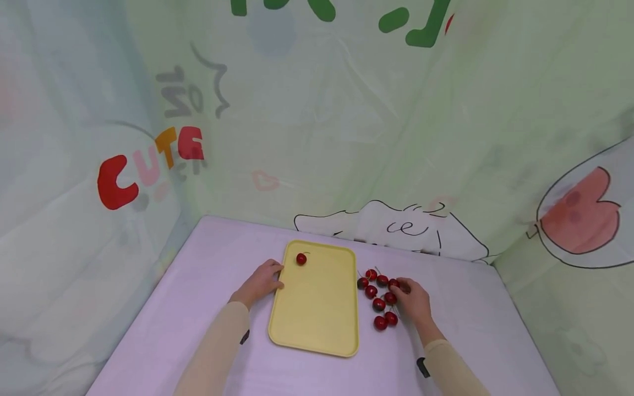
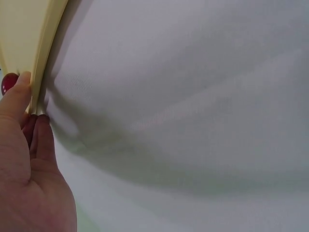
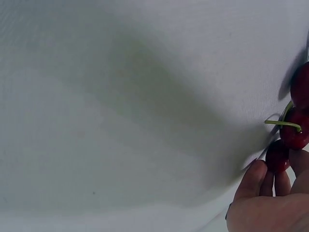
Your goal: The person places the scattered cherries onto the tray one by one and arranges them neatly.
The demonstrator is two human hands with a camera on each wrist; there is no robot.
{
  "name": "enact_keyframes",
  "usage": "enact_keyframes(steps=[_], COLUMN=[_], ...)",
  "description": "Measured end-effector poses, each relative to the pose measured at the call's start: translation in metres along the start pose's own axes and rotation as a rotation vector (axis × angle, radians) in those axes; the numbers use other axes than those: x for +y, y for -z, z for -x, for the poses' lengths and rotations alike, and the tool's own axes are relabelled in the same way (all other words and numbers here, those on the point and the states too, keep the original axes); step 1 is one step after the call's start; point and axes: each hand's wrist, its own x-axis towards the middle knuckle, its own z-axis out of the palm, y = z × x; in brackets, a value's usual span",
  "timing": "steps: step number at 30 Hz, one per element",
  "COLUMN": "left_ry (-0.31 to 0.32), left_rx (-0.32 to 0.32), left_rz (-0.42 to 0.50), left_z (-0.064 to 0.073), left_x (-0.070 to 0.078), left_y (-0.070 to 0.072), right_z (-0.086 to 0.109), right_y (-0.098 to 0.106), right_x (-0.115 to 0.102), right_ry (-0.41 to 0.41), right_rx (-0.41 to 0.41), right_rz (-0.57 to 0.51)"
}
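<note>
A yellow rectangular tray [image 1: 317, 308] lies on the table, with one red cherry [image 1: 301, 259] near its far left corner. My left hand [image 1: 259, 282] grips the tray's left edge, the thumb over the rim and the other fingers against its outer side in the left wrist view. To the right of the tray, several dark red cherries [image 1: 378, 304] with stems lie in a loose group. My right hand [image 1: 415, 301] is at the right side of this group. Its thumb and fingers pinch a cherry [image 3: 277, 155], close beside another stemmed cherry [image 3: 295, 128] in the right wrist view.
A pale lilac cloth [image 1: 223, 242] covers the table. Printed curtains [image 1: 307, 121] with letters and drawings hang behind the table and along both sides. Beige sleeves [image 1: 213, 346] and dark wrist bands show on both arms.
</note>
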Motion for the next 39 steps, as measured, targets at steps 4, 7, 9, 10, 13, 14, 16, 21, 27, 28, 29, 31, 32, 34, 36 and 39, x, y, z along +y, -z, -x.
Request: enact_keyframes(steps=[4, 7, 9, 10, 13, 14, 16, 21, 27, 28, 29, 31, 32, 34, 36, 39], left_ry=[-0.019, -0.038, -0.04, -0.041, -0.037, -0.03, -0.021, -0.005, 0.01, 0.007, 0.004, 0.0, 0.001, 0.004, 0.007, 0.004], left_rx=[0.039, 0.05, 0.052, 0.056, 0.066, 0.065, 0.063, 0.051, 0.048, 0.049, 0.05, 0.052, 0.051, 0.047, 0.043, 0.044], left_rz=[0.062, 0.092, 0.096, 0.097, 0.093, 0.093, 0.091, 0.081, 0.074, 0.074, 0.076, 0.081, 0.081, 0.076, 0.071, 0.062], left_z=[-0.001, -0.003, -0.004, -0.005, -0.006, -0.007, -0.007, -0.006, -0.005, -0.004, -0.004, -0.004, -0.003, -0.003, -0.003, -0.004], left_x=[-0.005, -0.007, -0.009, -0.009, -0.011, -0.011, -0.011, -0.011, -0.009, -0.008, -0.008, -0.007, -0.007, -0.007, -0.006, -0.006], left_y=[-0.004, -0.006, -0.007, -0.007, -0.007, -0.007, -0.008, -0.008, -0.008, -0.008, -0.008, -0.007, -0.007, -0.007, -0.006, -0.006], right_z=[0.007, 0.008, 0.005, 0.003, -0.003, -0.004, -0.006, -0.01, -0.016, -0.016, -0.015, -0.015, -0.016, -0.018, -0.022, -0.027], right_y=[0.004, 0.005, 0.004, 0.004, 0.001, 0.0, -0.002, -0.01, -0.023, -0.024, -0.026, -0.028, -0.029, -0.033, -0.038, -0.047], right_x=[-0.008, -0.014, -0.016, -0.016, -0.021, -0.023, -0.029, -0.044, -0.055, -0.057, -0.06, -0.065, -0.067, -0.072, -0.074, -0.076], right_ry=[-0.024, -0.041, -0.041, -0.041, -0.035, -0.026, -0.006, 0.014, 0.005, 0.013, 0.022, 0.03, 0.036, 0.052, 0.067, 0.093], right_rx=[0.012, 0.032, 0.048, 0.055, 0.083, 0.092, 0.101, 0.112, 0.084, 0.081, 0.076, 0.066, 0.065, 0.061, 0.066, 0.068], right_rz=[-0.01, -0.02, -0.033, -0.037, -0.054, -0.055, -0.063, -0.095, -0.13, -0.135, -0.14, -0.151, -0.156, -0.163, -0.164, -0.169])
